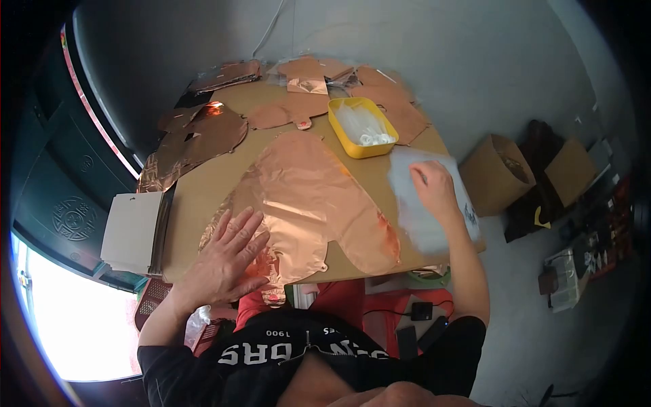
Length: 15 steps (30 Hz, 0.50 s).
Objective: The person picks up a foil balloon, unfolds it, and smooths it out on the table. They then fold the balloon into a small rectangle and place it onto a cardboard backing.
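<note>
A flat, uninflated rose-gold foil balloon (298, 197) lies across the middle of the cardboard-topped table (196, 183). My left hand (230, 254) is open, its fingers stretched out over the balloon's lower left part near the table's front edge. On the right, my right hand (434, 186) is closed with curled fingers above a stack of translucent plastic bags (413, 217). Whether anything is pinched in those fingers is hidden. Just behind the balloon stands a yellow tray (356, 149) holding thin, clear-white plastic pieces (363, 125).
More flat foil balloons (210, 139) lie along the left and back of the table. A stack of white cards (132, 230) sits at the left edge. Right of the table stand open cardboard boxes (495, 169). A black charger (421, 311) lies below the front edge.
</note>
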Motion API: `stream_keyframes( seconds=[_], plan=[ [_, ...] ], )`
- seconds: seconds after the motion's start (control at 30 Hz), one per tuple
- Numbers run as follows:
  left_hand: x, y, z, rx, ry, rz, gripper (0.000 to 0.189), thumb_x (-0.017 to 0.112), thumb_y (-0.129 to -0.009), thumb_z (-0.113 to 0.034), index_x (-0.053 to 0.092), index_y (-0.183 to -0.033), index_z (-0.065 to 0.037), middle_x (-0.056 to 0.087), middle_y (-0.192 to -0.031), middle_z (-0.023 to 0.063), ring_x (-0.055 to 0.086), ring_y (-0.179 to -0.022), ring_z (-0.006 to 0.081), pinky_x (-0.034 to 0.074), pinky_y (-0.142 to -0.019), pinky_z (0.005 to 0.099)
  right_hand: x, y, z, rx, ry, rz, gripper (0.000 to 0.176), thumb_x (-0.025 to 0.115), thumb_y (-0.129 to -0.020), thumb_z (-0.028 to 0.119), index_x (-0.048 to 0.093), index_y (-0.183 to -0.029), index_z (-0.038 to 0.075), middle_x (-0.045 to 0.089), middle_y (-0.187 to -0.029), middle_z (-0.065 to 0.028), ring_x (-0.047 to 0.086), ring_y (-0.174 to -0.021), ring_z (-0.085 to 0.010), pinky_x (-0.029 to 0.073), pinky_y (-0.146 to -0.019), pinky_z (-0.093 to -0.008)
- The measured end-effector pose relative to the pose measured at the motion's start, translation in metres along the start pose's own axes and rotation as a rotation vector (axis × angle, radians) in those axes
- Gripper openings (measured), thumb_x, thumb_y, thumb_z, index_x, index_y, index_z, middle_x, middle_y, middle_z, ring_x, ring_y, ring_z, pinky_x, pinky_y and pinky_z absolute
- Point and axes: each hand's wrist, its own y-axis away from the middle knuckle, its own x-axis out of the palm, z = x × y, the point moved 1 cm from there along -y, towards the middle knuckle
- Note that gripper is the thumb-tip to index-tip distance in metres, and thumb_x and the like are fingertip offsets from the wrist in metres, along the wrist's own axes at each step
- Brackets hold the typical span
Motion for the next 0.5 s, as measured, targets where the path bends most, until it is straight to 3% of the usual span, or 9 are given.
stream_keyframes(
  seconds=[0.3,0.4,0.5],
  plan=[
    [0.006,-0.003,-0.006,-0.098,0.011,-0.079,0.057,0.071,-0.084,-0.03,0.056,-0.13,-0.001,0.046,-0.145,0.0223,0.035,-0.141,0.04,0.02,-0.118,0.0571,0.076,-0.09,-0.114,0.067,0.115,0.177,0.019,0.063,-0.085,0.012,0.072,-0.097,0.002,0.071,-0.099,-0.0177,0.064,-0.098,-0.0364,0.051,-0.085,-0.0437],
    [0.007,0.002,-0.008,-0.153,-0.002,-0.083,0.055,0.071,-0.084,-0.029,0.056,-0.13,-0.001,0.049,-0.142,0.022,0.039,-0.139,0.0388,0.022,-0.117,0.0573,0.101,-0.109,-0.134,0.216,-0.034,0.337,0.024,0.065,-0.084,0.014,0.072,-0.103,0.001,0.07,-0.104,-0.0209,0.065,-0.099,-0.0388,0.051,-0.086,-0.0439],
    [0.009,0.008,-0.011,-0.217,-0.02,-0.11,0.054,0.07,-0.084,-0.027,0.057,-0.128,0.0,0.052,-0.14,0.022,0.043,-0.136,0.0383,0.024,-0.117,0.0575,0.112,-0.121,-0.144,0.195,0.011,0.493,0.026,0.066,-0.083,0.015,0.072,-0.104,0.001,0.069,-0.104,-0.024,0.066,-0.098,-0.0406,0.051,-0.085,-0.0448]
  ],
)
